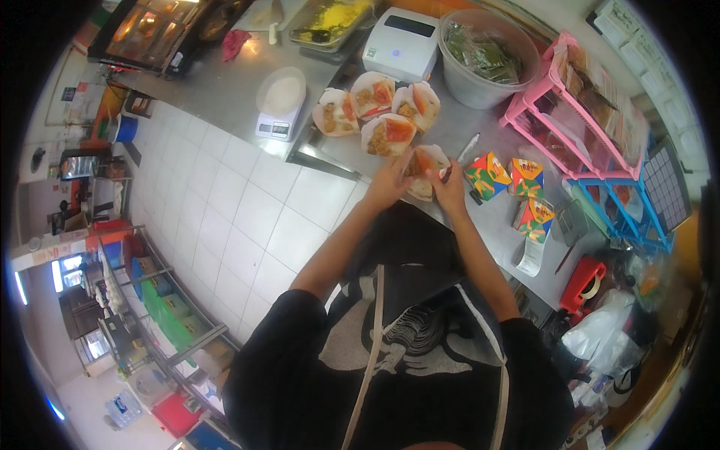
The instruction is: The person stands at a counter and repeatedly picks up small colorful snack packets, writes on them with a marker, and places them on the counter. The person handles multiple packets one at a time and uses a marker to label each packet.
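Observation:
An open paper food box (pixel 423 190) is between my two hands near the counter's front edge, with rice, brown fried pieces and a red-orange sachet showing inside. My left hand (pixel 389 181) grips its left side. On the right side are the fingers of my right hand (pixel 448 188), with a small red and dark patch beside them that is too blurred to name. Just beyond stand several similar open food boxes (pixel 388 135), filled alike. To the right sit three closed, colourful food boxes (pixel 487 175), two bearing handwriting; a printed paper slip (pixel 531 256) hangs from the nearest.
A white label printer (pixel 400 45) and a plastic bucket of packets (pixel 481 84) stand behind the boxes. Left is a kitchen scale (pixel 275 126) with a bowl. Pink rack (pixel 568 118), marker pen (pixel 468 147) and red tape dispenser (pixel 583 286) lie right. Tiled floor (pixel 253 208) shows left.

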Motion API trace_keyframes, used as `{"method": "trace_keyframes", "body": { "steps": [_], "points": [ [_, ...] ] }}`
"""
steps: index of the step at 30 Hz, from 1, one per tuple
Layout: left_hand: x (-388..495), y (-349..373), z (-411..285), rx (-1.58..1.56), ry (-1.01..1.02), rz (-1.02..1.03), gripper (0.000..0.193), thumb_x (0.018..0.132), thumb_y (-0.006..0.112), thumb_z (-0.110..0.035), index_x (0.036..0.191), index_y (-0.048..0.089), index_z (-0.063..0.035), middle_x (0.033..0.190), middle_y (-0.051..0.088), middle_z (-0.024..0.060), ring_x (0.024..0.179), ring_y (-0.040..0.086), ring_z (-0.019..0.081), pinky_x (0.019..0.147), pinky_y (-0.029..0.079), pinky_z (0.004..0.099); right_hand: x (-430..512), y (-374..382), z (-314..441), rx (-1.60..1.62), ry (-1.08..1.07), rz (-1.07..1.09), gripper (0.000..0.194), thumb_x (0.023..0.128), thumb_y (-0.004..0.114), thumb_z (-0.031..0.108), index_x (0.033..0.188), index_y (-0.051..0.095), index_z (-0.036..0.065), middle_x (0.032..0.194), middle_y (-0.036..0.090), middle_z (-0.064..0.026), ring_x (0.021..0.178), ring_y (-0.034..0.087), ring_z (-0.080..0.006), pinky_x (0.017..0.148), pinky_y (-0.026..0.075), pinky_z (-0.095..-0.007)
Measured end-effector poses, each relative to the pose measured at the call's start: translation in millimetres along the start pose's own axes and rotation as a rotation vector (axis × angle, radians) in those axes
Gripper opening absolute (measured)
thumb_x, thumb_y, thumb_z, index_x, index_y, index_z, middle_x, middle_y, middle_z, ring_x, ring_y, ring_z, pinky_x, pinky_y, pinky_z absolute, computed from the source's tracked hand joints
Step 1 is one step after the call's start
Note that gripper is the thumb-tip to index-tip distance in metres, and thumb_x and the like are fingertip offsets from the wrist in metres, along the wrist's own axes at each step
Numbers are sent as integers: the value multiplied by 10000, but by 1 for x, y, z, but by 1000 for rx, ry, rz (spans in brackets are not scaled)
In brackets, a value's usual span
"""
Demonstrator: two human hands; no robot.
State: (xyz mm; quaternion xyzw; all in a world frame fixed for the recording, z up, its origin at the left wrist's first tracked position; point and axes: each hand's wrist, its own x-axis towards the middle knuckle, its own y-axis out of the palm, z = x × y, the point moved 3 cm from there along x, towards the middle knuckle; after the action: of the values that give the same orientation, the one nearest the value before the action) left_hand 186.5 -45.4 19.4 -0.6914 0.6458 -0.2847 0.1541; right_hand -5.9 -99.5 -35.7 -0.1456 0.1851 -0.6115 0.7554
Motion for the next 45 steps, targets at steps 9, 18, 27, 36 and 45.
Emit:
{"method": "trace_keyframes", "body": {
  "steps": [9,18,27,36,45],
  "points": [
    [-5,19,9,-119,-135,-27,524,909,596,12,1423,547,-78,1213,644,199,1004,663,371,824,565,403,-15,-22,55,-585,-534,-48,174,818,707,160,961,650,81,1114,633,-59,1079,594,-280,965,443,-464],
    [9,12,-3,-138,-182,91,456,947,624,-72,1401,596,-105,1232,663,219,1040,665,375,899,537,393,-12,-31,43,-785,-648,308,178,882,634,249,980,675,107,1160,654,-57,1163,591,-286,1021,439,-474],
    [0,22,-2,67,88,402,434,969,610,-190,1399,606,-135,1206,574,232,1066,603,401,930,497,459,-47,-40,2,465,368,-44,214,942,673,120,1133,602,53,1017,651,-123,921,646,-184,816,542,-340],
    [15,41,20,49,-45,458,600,858,709,-126,1428,530,-76,1195,594,184,1083,609,397,913,507,439,-33,-21,2,-93,-92,-92,254,897,725,177,955,517,45,749,620,-130,657,629,-282,617,495,-369],
    [51,46,3,-14,311,421,783,754,737,-48,1466,410,-51,1427,507,221,1272,526,416,1073,436,459,-45,-36,21,-166,-86,46,282,856,773,222,985,591,49,784,633,-144,775,647,-344,709,514,-432]
  ]
}}
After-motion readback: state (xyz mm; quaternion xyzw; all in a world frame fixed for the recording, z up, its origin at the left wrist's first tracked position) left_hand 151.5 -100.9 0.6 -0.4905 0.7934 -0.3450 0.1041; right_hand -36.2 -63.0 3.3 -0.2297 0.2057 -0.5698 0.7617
